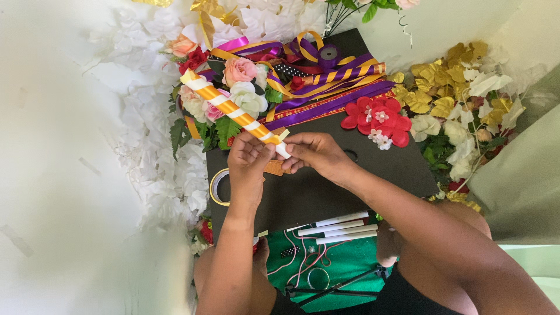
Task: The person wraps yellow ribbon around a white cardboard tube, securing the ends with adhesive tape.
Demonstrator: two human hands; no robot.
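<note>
White cloth and heaps of pale paper petals (146, 134) surround a black board (326, 186) that lies across the person's lap and carries most of the craft things. Both hands meet over the middle of this board. The left hand (248, 163) pinches the lower end of a white stick (233, 109) wound with orange ribbon in a spiral, its fingers closed tight around the wrap. The right hand (315, 153) closes on the very tip of the same stick from the other side, fingertips pressed together there. The stick slants up and to the left from the hands, its far end lying over a bunch of pink, white and red fake flowers (233, 87).

Beyond the hands, purple, gold and striped ribbons (332, 76) lie tangled across the top of the board, with a red flower (379, 119) just beside them. Gold and white leaves (455, 99) pile up at the right. A roll of tape (219, 186) sits at the board's left edge, just below the left wrist. Nearer the person, several bare white sticks (338, 227) lie side by side at the board's near edge, above a green glittery sheet (344, 262) with thin pink cord (297, 256) looped over it.
</note>
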